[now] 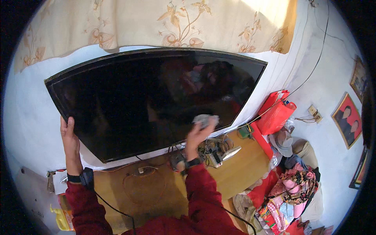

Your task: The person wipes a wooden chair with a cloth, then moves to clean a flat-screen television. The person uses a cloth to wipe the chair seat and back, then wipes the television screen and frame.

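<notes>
A large black flat-screen television (126,97) hangs against the white wall, its glass reflecting dim shapes. My left hand (69,133) grips the left edge of its frame, thumb on the front and fingers partly hidden behind. Bunched in my right hand (201,132) is a grey cloth (202,119), pressed to or just before the lower right part of the screen. The right hand is slightly blurred. Both wrists carry dark straps, and the left strap holds a black device (87,177) with a cable.
Below the television stands a wooden table (246,169) with tangled cables and a white power strip (216,161). A red bag (277,113) and a grey hat (282,142) sit to the right, near heaped clothes (289,191). A yellow bottle (61,218) stands lower left. A patterned curtain (141,26) hangs above.
</notes>
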Demonstrator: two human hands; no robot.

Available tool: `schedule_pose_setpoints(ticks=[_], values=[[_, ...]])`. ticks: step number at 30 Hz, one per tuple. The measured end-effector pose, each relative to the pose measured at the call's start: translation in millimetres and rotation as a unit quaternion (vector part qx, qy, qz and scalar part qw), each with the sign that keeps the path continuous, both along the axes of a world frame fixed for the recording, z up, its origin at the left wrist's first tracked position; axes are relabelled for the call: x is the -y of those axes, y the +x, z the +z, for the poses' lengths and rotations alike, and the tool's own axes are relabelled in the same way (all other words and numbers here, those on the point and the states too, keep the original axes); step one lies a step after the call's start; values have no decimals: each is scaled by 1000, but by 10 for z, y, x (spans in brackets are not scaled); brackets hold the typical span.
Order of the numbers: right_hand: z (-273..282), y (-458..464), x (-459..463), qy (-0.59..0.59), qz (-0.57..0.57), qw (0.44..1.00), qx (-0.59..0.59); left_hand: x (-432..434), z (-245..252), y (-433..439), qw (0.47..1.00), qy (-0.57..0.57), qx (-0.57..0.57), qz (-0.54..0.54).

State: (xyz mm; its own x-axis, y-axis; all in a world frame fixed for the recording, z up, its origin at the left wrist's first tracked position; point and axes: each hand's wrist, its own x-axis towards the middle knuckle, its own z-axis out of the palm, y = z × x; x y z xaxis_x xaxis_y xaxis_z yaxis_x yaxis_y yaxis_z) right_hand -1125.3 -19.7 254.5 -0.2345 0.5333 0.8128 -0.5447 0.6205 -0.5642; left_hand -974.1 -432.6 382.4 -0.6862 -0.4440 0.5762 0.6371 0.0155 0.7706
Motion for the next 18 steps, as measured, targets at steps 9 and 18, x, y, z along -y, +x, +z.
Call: schedule_pose_setpoints(ticks=[9,18], values=[[-69,95,176,245,199,949,18,75,-37,1,1000,4,22,20],[816,-591,-989,-104,-27,994,-10,92,-84,0,999,4,21,29]])
